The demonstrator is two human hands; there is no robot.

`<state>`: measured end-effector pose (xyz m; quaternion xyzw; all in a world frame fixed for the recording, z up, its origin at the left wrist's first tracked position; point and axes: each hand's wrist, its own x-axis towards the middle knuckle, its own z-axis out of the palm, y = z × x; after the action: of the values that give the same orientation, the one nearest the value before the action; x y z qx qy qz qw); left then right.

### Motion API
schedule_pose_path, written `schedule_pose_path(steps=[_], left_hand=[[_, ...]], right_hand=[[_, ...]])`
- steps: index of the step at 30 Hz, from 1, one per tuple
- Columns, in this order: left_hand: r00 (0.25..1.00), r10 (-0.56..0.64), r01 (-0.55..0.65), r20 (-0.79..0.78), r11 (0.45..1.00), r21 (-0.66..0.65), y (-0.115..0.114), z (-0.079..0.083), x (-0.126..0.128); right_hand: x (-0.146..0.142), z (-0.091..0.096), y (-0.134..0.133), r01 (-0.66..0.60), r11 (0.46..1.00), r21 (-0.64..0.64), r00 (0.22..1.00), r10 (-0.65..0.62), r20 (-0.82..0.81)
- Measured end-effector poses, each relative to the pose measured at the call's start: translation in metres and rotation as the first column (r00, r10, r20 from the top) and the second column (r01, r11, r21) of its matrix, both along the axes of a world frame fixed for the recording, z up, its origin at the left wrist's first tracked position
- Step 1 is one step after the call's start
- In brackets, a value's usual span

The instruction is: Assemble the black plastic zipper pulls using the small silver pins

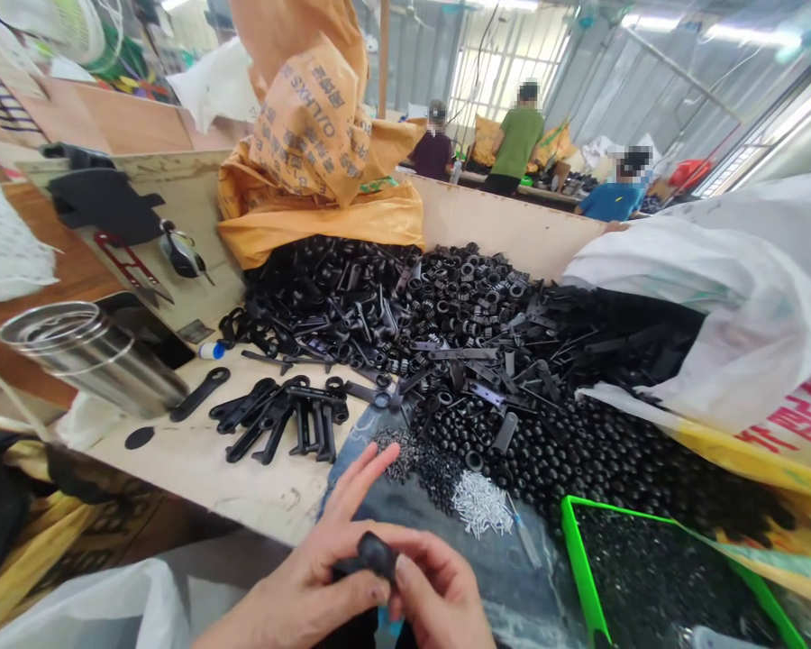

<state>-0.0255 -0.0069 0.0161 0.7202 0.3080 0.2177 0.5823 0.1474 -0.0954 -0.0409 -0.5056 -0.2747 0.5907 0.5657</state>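
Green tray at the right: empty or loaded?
Loaded: small dark pieces cover the visible inside of the green tray. How deep they lie, I cannot tell.

A small black part [377,552] with a rounded end, partly covered by fingers, sits gripped between the left hand [321,572] and right hand [439,586], near, a light-blue piece [387,624] showing just below.

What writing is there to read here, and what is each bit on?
Orange sack: "/LHXS", with an unclear character before the slash; the Chinese characters around it are too blurred to read surely.
White sack: big red Chinese characters, slanted and partly cut off; not surely readable.
Brown material, lower left: dark letters, too shadowed to read.
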Motion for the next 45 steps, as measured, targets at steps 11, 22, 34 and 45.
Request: schedule_pose_path(steps=[11,22,34,45], left_hand=[[0.942,0.325,-0.285,-0.085,0.907,0.310,0.015,-0.024,-0.004],[0.911,0.234,0.034,-0.340,0.779,0.626,0.034,-0.025,0.051],[0.827,0.362,-0.051,-0.430,0.810,0.584,0.032,-0.028,0.058],[0.946,0.235,-0.068,-0.222,0.816,0.574,0.014,-0.031,0.051]], right_hand=[[0.052,-0.008,-0.007,-0.223,0.907,0.357,0.364,-0.262,0.894],[0.074,-0.010,-0.012,-0.362,0.870,0.333,0.197,-0.278,0.940],[0.048,0.021,0.047,-0.284,0.937,0.205,0.078,-0.190,0.979],[0.095,0.034,0.000,-0.149,0.980,0.132,0.035,-0.128,0.991]])
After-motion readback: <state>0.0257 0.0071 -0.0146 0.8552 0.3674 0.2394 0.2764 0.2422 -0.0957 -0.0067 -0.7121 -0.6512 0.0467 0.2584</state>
